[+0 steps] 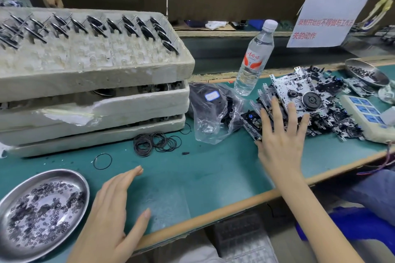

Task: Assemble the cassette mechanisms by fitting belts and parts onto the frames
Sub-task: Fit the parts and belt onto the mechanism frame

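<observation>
Currently, with the right hand (282, 136) spread flat on the piled frames (297, 85), the left hand (113, 205) open and empty, and belts (157, 143) loose just beyond it, interlocked frames may snag and spill when one is lifted.

You work on a matt green mat (192, 177) among rough foam trays (96, 70), glossy steel dishes (84, 179), shiny metal frames (299, 83) and matt rubber belts (149, 143).

A water bottle (254, 57) stands upright near a hanging paper notice (329, 10).
</observation>
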### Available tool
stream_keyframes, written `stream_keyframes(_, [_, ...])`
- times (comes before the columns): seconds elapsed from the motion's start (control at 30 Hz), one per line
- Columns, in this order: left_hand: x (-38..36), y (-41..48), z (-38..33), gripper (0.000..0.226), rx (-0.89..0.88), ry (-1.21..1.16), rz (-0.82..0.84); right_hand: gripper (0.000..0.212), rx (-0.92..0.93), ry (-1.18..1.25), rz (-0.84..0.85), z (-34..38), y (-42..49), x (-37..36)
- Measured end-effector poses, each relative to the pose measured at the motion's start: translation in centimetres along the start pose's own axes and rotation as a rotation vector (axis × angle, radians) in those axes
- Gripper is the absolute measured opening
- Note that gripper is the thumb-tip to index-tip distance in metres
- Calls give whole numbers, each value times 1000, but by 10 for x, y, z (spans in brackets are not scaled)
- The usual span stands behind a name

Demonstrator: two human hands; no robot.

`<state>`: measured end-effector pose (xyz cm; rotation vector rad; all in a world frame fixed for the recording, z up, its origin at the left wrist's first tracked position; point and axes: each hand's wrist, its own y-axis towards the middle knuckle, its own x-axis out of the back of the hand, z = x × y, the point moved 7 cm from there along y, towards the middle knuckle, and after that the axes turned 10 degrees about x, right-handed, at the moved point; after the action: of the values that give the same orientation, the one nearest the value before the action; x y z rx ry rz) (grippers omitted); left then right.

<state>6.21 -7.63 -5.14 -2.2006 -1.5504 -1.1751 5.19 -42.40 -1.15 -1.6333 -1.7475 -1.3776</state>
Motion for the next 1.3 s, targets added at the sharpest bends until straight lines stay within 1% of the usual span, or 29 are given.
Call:
stream_keyframes(0.2, [-2, 0, 2, 67, -1, -1, -7, 83, -31, 11, 37, -14, 12, -10])
stream_keyframes(0.33, [-3, 1, 1, 70, 5, 27, 2, 85, -25, 12, 64, -14, 20, -14])
stream_keyframes(0.53, [-3, 1, 0, 70, 6, 42, 0, 87, -31, 31, 43, -15, 22, -16])
stream_keyframes(0.73, [-4, 0, 0, 70, 8, 63, 4, 94, -8, 47, 57, -15, 30, -14])
stream_keyframes(0.9, [-4, 1, -1, 69, -1, 88, 10, 97, 71, 7, 79, -17, 33, -11])
stream_keyframes(1.0, [-5, 0, 0, 65, -1, 101, 10, 92, 100, 19, 62, -14, 31, -7])
stream_keyframes(1.3, [-5, -2, 1, 64, 9, 112, 31, 80, 120, 102, -18, -10, 24, 4])
